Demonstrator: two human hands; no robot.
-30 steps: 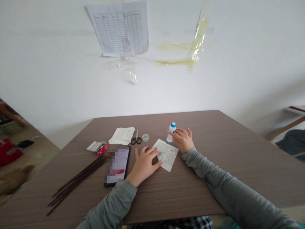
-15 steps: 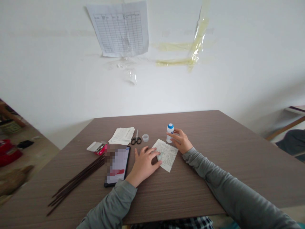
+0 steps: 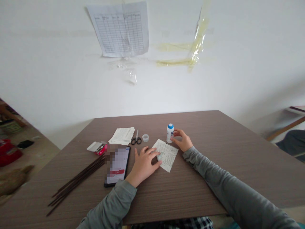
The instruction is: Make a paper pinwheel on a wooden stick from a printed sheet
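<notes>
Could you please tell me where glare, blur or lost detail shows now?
In the head view, glare glints off the wall tape; coarse blocks hide part of the phone; the red object at far left looks soft; lettering on the bottle is unreadable.

Head camera: close above table [image 3: 171,197], facing forward and down toward white wall [image 3: 181,92].

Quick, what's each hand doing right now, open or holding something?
Left hand: open, fingers curved and spread, at the printed paper square.
Right hand: partly curled beside the blue-capped white bottle; whether it grips cannot be told.
</notes>
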